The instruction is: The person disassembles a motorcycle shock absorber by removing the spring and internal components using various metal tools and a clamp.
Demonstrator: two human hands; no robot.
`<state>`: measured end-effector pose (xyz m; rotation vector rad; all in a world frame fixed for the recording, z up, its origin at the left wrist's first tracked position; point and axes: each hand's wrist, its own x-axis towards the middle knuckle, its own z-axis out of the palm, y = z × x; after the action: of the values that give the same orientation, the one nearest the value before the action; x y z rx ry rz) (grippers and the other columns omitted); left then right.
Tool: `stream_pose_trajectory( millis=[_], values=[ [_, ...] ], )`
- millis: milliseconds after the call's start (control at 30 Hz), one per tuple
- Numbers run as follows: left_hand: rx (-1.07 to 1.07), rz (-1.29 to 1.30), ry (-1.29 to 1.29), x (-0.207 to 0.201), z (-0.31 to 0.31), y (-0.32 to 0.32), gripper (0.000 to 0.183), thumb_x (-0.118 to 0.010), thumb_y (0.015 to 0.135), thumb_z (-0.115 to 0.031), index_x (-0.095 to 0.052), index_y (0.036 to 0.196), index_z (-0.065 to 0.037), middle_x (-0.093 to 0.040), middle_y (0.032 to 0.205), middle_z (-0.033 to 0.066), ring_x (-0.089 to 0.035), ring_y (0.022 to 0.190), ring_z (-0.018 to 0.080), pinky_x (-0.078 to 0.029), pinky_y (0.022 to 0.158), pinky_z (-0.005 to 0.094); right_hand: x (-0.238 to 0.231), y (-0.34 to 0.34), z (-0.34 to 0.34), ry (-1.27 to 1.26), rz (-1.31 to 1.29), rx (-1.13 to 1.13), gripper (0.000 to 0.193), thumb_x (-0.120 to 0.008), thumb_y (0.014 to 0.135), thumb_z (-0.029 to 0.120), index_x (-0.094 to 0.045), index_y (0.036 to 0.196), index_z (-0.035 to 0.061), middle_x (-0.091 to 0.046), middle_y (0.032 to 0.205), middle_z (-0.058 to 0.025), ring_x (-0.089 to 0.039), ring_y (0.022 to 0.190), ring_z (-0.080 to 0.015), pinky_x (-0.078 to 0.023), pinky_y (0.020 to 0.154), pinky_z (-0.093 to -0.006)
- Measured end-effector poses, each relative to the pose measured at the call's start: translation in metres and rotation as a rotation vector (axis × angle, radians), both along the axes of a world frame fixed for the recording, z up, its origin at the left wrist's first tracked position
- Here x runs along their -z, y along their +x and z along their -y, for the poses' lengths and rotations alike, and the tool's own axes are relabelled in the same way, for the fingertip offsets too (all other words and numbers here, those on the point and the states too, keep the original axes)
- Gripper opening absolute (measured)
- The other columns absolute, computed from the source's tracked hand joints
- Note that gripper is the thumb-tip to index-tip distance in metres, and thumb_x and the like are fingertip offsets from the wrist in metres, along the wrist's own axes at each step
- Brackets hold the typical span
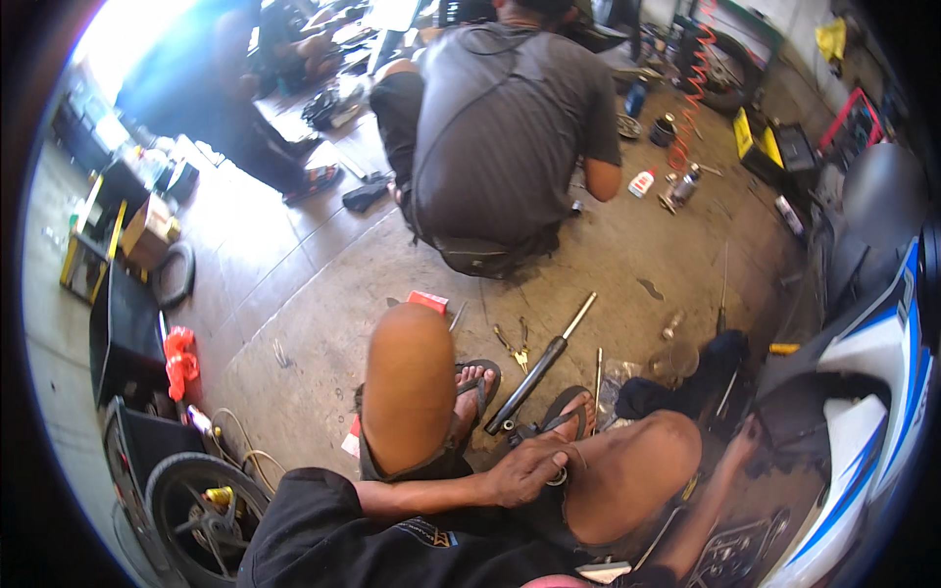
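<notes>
My left hand (529,472) rests by my bent right knee, its fingers curled round a small part. A round metal end (559,477) shows beside the thumb; the grip covers the rest. My right hand (748,439) reaches out low to the right, beside the dark underside of a white and blue motorbike fairing (867,446). Its fingers are blurred against dark surroundings, so what they touch is unclear. On the floor before my feet lies a black fork leg with a shiny rod (541,370). Pliers (515,345) lie just left of it.
A person in a dark shirt (500,147) squats ahead, back turned. Dark cloth (706,377) and a clear plastic cup (676,363) lie to the right. A tool set (740,554) sits near the bike. A wheel (206,514) stands at left. A red coiled hose (694,93) hangs behind.
</notes>
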<state>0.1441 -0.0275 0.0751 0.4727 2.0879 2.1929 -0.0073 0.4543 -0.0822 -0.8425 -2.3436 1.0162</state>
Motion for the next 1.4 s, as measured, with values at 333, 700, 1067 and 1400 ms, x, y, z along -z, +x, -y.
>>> stream_pose_trajectory(
  millis=[333,700,1067,1400],
  values=[
    [0.037,-0.094,-0.032,-0.017,0.001,-0.011,0.029,-0.043,0.104,-0.021,-0.058,0.096,0.003,-0.057,0.083,0.0179,-0.054,0.087,0.0354,-0.04,0.084,0.045,-0.132,0.143,0.174,-0.289,-0.283,-0.165,0.032,-0.064,0.098,0.029,-0.059,0.115,0.0016,-0.061,0.109,-0.0097,-0.055,0.095,-0.0163,-0.047,0.084,-0.0339],
    [-0.009,-0.199,-0.151,-0.019,0.006,-0.016,0.037,-0.082,0.08,-0.03,-0.063,0.1,-0.006,-0.064,0.098,0.0069,-0.06,0.098,0.028,-0.046,0.09,0.0393,-0.255,0.107,0.295,-0.682,-0.784,-0.772,0.05,-0.08,0.084,0.03,-0.051,0.115,0.0036,-0.048,0.112,-0.0112,-0.055,0.093,-0.0168,-0.054,0.073,-0.0246],
    [-0.031,-0.183,-0.124,0.004,0.006,-0.009,0.053,-0.083,0.064,-0.015,-0.061,0.11,0.0,-0.064,0.099,0.0154,-0.06,0.099,0.038,-0.048,0.089,0.0443,-0.227,0.135,0.318,-0.62,-0.141,-1.213,0.037,-0.083,0.069,-0.009,-0.06,0.096,0.0012,-0.064,0.103,-0.0175,-0.069,0.098,-0.0322,-0.057,0.09,-0.0439],
    [-0.046,-0.212,-0.066,0.009,0.003,-0.012,0.041,-0.085,0.07,-0.016,-0.061,0.1,0.0,-0.061,0.089,0.0138,-0.061,0.087,0.0361,-0.047,0.085,0.0431,-0.212,0.13,0.32,-0.614,-0.202,-1.202,0.049,-0.089,0.063,-0.003,-0.062,0.103,0.0044,-0.071,0.094,-0.0098,-0.066,0.096,-0.0241,-0.054,0.087,-0.0372]
  ],
)
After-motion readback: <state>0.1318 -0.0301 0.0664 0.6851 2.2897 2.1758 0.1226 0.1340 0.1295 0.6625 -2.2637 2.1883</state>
